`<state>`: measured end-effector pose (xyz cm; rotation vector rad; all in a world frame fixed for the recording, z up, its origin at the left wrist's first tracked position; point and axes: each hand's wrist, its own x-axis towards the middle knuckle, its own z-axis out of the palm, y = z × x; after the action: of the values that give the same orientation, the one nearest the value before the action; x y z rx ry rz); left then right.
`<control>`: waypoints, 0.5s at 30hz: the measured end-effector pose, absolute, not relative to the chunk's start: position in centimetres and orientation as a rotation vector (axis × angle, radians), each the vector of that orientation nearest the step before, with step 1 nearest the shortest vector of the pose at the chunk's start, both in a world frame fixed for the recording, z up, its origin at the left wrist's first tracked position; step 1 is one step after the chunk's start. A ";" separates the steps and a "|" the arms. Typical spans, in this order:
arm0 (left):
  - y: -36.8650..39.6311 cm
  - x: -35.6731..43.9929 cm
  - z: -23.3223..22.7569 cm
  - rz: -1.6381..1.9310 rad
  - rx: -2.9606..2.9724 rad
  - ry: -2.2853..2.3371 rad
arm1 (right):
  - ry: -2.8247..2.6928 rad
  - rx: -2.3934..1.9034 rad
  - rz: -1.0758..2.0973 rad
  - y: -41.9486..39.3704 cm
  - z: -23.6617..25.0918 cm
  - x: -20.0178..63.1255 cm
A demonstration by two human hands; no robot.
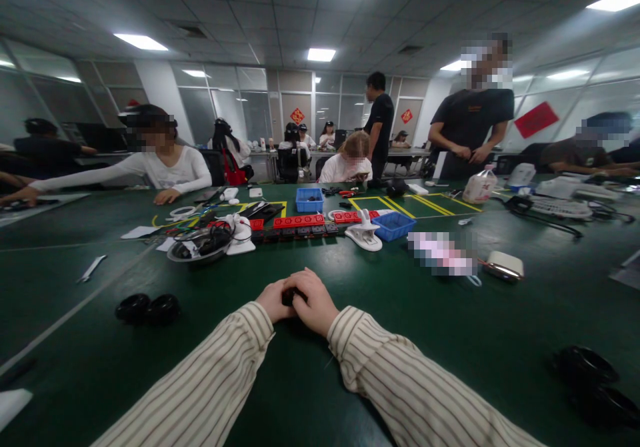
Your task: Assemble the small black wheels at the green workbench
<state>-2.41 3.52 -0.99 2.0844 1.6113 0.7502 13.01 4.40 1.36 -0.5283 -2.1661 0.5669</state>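
table (450, 340): we note a dark green top; yellow tape lines (400, 201) marked farther back
sleeves (380, 367): we record cream cloth with thin dark stripes; both arms alike
small object (289, 295): black, between our left hand (274, 300) and right hand (315, 307)
round parts (147, 307): black; we see a pair at left
bins (393, 225): blue; a second blue one (309, 199) behind
blocks (299, 221): red, in a row
wall signs (536, 119): red
co-worker's top (175, 170): white; another's shirt (473, 117) black

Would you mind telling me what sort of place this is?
Probably an office-like assembly workroom: a long green table with yellow taped zones, blue parts bins, rows of red parts, and several seated workers.
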 end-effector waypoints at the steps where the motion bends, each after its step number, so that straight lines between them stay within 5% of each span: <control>1: 3.5 -2.4 -1.0 0.753 2.077 1.623 | -2.153 -0.563 0.541 4.3 1.4 13.0; 8: 3.0 -1.8 -0.6 0.768 2.067 1.686 | -2.089 -0.971 0.437 4.6 1.2 12.7; 15: 3.2 -1.9 -0.8 0.786 2.061 1.682 | -2.131 -0.898 0.445 4.7 1.1 12.7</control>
<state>-1.95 3.19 -0.85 2.0610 1.6820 0.7861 12.67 4.71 1.13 -0.8984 -2.1309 0.4448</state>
